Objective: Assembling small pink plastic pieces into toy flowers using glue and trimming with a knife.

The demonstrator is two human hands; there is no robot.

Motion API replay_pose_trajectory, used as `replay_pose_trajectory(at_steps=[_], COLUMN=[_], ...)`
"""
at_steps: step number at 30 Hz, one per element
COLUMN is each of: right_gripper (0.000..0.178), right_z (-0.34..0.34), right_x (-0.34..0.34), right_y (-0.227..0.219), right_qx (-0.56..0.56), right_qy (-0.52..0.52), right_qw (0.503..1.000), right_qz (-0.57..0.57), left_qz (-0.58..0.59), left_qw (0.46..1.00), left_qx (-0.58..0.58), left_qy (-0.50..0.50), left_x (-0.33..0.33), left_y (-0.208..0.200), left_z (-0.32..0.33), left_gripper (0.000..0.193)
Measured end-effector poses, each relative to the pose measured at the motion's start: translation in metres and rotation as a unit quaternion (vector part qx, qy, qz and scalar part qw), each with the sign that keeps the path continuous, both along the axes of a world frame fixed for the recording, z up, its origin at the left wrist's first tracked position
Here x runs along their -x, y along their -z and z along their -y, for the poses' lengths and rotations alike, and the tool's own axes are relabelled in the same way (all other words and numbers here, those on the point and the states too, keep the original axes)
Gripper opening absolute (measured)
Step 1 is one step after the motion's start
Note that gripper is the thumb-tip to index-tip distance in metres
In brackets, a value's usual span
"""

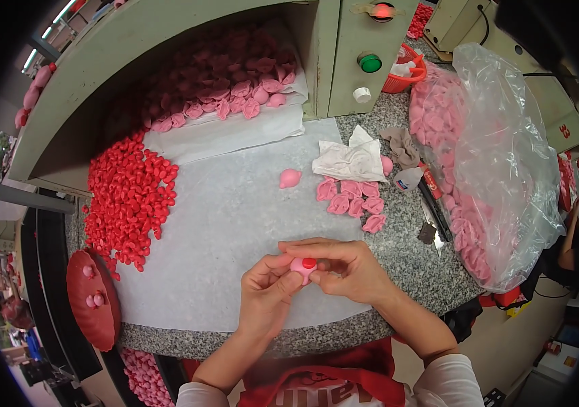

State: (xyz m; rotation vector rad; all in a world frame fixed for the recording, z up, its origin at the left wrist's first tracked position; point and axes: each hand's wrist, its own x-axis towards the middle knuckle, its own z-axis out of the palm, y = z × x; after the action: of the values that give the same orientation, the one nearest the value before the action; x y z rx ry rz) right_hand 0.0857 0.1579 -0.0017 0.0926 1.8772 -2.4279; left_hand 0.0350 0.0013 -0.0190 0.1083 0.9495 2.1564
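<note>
- The left hand [267, 288] pinches a pink ball [297, 268] between thumb and fingers; the ball is held in front of the person, above the pale sheet [218, 230].
- The right hand [354, 270] grips the same ball from the other side, thumb and fingertips at the red piece [310, 262] on it.
- A lone pink ball [290, 178] lies farther back on the sheet; to its left spreads a red heap [126, 197]; to its right are folded pink pieces [351, 190], just below a white cloth [349, 161].
</note>
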Motion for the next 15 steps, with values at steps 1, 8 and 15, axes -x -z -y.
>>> replay_pose_trajectory(at_steps=[1,8,15], right_gripper=[0.044,0.048,0.045], right_z=[0.0,0.007,0.012], right_x=[0.0,0.001,-0.004], right_y=[-0.003,-0.002,-0.007], right_qx=[-0.002,-0.02,-0.053], right_qy=[-0.001,0.054,0.043], right_qw=[1.0,0.997,0.996], right_qz=[0.002,-0.041,-0.048], left_qz=[-0.012,0.043,-0.54], left_qw=[1.0,0.999,0.796], left_qx=[0.005,0.009,0.228], left_qy=[-0.001,-0.005,-0.154], left_x=[0.0,0.006,0.004], left_y=[0.0,-0.021,-0.007], left_z=[0.0,-0.006,0.003], left_gripper=[0.024,0.037,0.063])
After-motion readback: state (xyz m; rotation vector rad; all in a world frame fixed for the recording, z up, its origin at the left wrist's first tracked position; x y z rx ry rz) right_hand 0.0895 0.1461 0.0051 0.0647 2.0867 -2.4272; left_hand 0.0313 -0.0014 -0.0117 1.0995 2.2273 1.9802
